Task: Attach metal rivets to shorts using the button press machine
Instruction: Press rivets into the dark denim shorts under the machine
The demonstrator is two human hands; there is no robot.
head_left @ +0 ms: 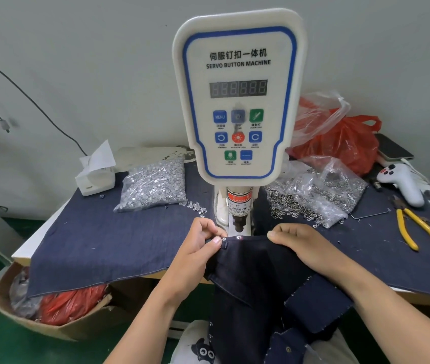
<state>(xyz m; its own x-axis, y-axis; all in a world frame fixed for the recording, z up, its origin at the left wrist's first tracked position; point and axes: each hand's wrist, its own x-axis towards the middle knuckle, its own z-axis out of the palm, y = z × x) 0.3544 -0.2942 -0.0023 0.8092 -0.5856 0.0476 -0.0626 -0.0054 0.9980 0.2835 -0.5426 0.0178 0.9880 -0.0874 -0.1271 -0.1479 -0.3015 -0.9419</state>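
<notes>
Dark navy denim shorts (pixel 269 274) hang from the person's lap up to the front edge of the surface (pixel 90 232), which is draped in a paler blue denim cloth. Raw, fraying seam edges and pale stitching show lower down, and a small metal rivet (pixel 239 237) already glints on the top hem, just below the black punch of the white servo button machine (pixel 237 101).

The left hand (pixel 195 253) has its fingers (pixel 215 240) closed in a pinch on the hem, thumb and forefinger nipping the fabric by a belt loop. The right hand (pixel 306 245) lies curled over the hem on the other side, fingers closed on the cloth and keeping it taut.

To do this step well, I judge the hem should be stretched flat between both hands, the marked spot centred under the punch, and the fingertips kept clear of the die, as the red warning label urges.

A clear plastic bag of shiny silver rivet caps (pixel 153 185) slumps left of the column; a torn bag of darker ring-shaped metal parts (pixel 321 195) spills to the right. Yellow-handled pliers (pixel 419 229) lie further right.
</notes>
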